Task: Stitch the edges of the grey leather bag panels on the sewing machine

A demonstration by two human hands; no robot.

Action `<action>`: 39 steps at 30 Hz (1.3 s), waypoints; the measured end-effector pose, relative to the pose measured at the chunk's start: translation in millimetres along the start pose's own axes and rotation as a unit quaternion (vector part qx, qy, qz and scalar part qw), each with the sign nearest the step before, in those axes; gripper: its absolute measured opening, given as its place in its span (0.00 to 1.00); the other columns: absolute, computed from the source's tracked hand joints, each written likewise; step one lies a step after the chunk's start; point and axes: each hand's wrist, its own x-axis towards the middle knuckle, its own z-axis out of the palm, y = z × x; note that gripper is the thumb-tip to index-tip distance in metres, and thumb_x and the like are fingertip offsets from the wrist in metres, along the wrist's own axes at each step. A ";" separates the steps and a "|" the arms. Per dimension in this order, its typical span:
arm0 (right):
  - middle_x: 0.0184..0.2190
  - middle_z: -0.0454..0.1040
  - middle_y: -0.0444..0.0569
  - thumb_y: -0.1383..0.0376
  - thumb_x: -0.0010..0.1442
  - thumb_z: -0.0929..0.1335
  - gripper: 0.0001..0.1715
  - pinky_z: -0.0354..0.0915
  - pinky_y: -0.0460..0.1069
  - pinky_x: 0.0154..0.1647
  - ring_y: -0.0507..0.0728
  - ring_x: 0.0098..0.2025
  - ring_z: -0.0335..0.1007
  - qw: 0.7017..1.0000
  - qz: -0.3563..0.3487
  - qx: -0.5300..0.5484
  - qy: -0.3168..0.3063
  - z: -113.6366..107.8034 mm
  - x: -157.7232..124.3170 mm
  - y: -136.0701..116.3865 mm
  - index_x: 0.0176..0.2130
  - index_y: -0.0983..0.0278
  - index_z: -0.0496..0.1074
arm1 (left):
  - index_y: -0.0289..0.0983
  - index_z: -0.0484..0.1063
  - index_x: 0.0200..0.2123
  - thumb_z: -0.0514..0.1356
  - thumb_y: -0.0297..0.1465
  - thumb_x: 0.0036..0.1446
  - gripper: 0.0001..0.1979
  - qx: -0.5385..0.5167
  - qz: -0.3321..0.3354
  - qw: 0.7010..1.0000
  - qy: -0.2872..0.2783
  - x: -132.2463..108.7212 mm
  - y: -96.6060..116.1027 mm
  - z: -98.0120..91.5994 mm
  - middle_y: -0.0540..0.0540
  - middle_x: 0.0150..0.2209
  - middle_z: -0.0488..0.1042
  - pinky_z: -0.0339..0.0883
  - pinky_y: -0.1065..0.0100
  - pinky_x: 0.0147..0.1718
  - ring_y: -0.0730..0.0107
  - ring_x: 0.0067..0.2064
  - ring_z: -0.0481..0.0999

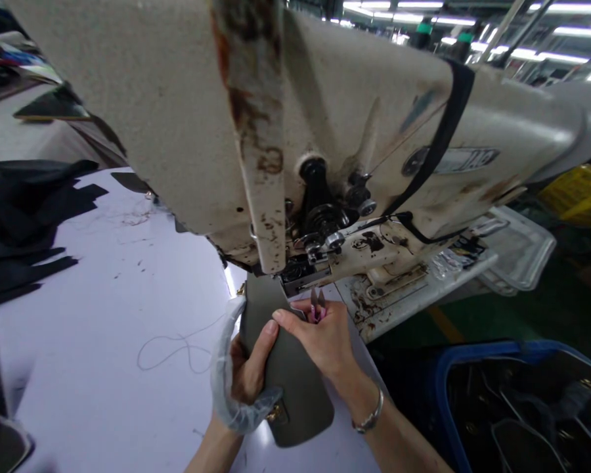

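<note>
A flat olive-grey bag panel [295,384] with rounded corners lies between my hands, just below the sewing machine head. My left hand [253,368] grips its left side, thumb on top, with the fingers hidden underneath. A plastic-wrapped handle [222,368] loops around that hand, joined to the panel by gold-coloured metal fittings [276,412]. My right hand [325,335] pinches the panel's right edge, its thumb meeting the left thumb. Small pink-handled thread snips [318,307] are also tucked in the right hand, blades pointing up.
The worn sewing machine [187,118] fills the upper view. Loose thread [187,345] lies on the white table [103,394]. Dark fabric pieces [20,223] are at left. A blue bin [443,374] with similar panels stands at lower right, below a clear plastic tray [526,256].
</note>
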 end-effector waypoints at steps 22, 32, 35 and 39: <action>0.17 0.65 0.40 0.58 0.62 0.72 0.21 0.49 0.46 0.26 0.50 0.22 0.56 0.979 -0.072 -0.060 -0.179 -38.4 12.6 -16.6 0.20 0.63 0.75 | 0.37 0.74 0.55 0.77 0.32 0.41 0.35 0.030 0.046 0.998 -0.012 -6.4 6.9 -1.2 0.37 0.55 0.79 0.80 0.65 0.45 0.50 0.53 0.81; 0.18 0.69 0.43 0.60 0.60 0.72 0.18 0.56 0.46 0.26 0.52 0.23 0.62 0.982 -0.052 0.012 -0.184 -33.5 4.9 -23.5 0.21 0.64 0.78 | 0.34 0.76 0.56 0.67 0.42 0.55 0.28 -0.042 -0.115 0.992 -0.039 -15.5 26.9 25.6 0.41 0.25 0.81 0.71 0.66 0.15 0.58 0.19 0.78; 0.20 0.72 0.45 0.61 0.59 0.73 0.14 0.58 0.47 0.27 0.53 0.23 0.64 0.982 -0.034 0.030 -0.182 -33.0 6.3 -23.3 0.24 0.64 0.81 | 0.37 0.73 0.60 0.68 0.40 0.55 0.31 -0.071 -0.133 0.988 -0.023 -18.1 28.7 31.9 0.43 0.25 0.82 0.72 0.65 0.14 0.57 0.19 0.78; 0.20 0.74 0.46 0.60 0.56 0.74 0.13 0.62 0.47 0.28 0.54 0.24 0.68 0.984 -0.011 0.050 -0.170 -30.8 10.9 -22.7 0.24 0.64 0.81 | 0.39 0.74 0.59 0.69 0.38 0.53 0.30 -0.096 -0.119 0.988 -0.019 -18.5 31.2 35.3 0.41 0.29 0.83 0.75 0.64 0.17 0.54 0.24 0.81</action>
